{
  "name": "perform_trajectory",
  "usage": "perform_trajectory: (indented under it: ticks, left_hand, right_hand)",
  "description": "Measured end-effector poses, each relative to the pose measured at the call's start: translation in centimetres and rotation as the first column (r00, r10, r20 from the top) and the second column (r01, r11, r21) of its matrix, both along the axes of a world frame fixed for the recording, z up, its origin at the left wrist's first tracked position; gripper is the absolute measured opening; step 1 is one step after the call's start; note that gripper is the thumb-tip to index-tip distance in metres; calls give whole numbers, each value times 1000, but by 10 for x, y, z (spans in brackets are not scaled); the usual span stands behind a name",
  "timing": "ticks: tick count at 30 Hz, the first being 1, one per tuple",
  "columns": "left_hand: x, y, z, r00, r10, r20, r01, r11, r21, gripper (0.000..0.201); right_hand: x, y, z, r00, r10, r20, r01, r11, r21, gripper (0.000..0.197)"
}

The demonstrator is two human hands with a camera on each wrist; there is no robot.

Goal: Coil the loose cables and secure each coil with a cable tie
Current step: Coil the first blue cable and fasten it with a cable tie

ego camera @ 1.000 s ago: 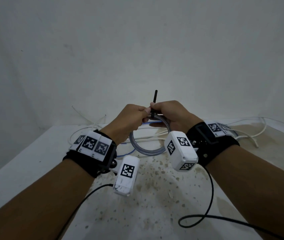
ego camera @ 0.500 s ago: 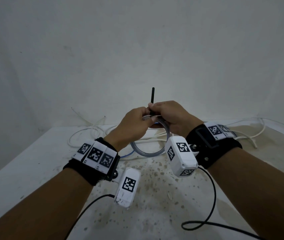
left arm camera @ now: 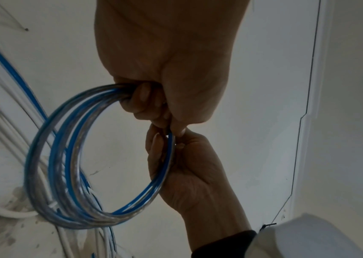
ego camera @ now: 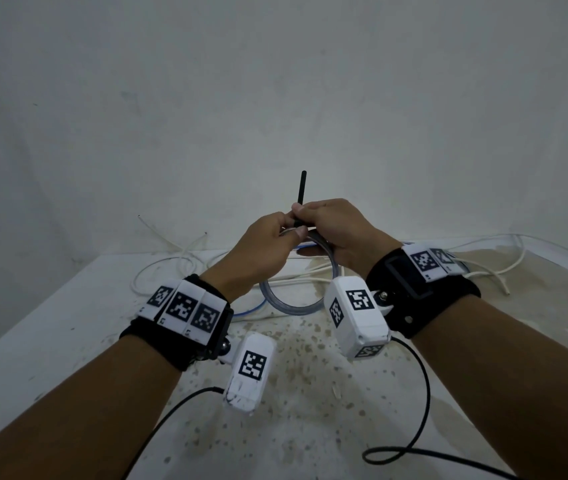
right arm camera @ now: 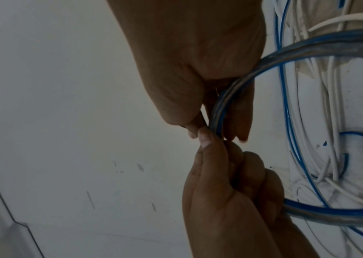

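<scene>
The coil (left arm camera: 69, 167) is blue and clear-grey, the cable tie (ego camera: 300, 188) black, the loose cables (ego camera: 171, 268) white.

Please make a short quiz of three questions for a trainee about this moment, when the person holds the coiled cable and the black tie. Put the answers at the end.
1. True or false: the coil of blue and clear cable lies flat on the table, with no hand on it.
2. Which thing sticks up above the two hands? A) a white cable B) the black cable tie C) a screwdriver
3. Fill in: the loose white cables lie on the ____ behind the hands.

Key
1. False: the left hand and the right hand both grip it, above the table.
2. B
3. table
</scene>
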State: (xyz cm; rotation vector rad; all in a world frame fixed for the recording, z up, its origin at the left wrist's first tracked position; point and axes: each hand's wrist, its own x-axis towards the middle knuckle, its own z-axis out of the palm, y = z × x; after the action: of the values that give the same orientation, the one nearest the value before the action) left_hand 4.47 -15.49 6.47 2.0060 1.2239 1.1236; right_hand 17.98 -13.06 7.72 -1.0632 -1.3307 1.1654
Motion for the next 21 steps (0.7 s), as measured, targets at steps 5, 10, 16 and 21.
perform_trajectory:
  ticks: [5, 10, 16, 21]
  left_hand:
    - [-1, 4, -1, 1000, 6, 21, -6, 999, -42, 15]
    - [-3, 3, 5, 982, -26, 186, 67, 975, -213, 27]
    - [-5, 1, 10, 940, -34, 340, 146, 939, -311, 32]
    - [-5, 0, 9, 962, -67, 265, 143, 950, -276, 34]
  right_hand:
    - [-1, 2, 0, 999, -14, 40, 13, 1000, 6, 25]
    - [2, 3, 4, 987, -35, 157, 29, 999, 43, 25]
    - [4, 2, 14, 983, 5, 182, -9, 1000, 22, 23]
    - [2, 1, 12, 980, 14, 198, -20, 999, 28, 23]
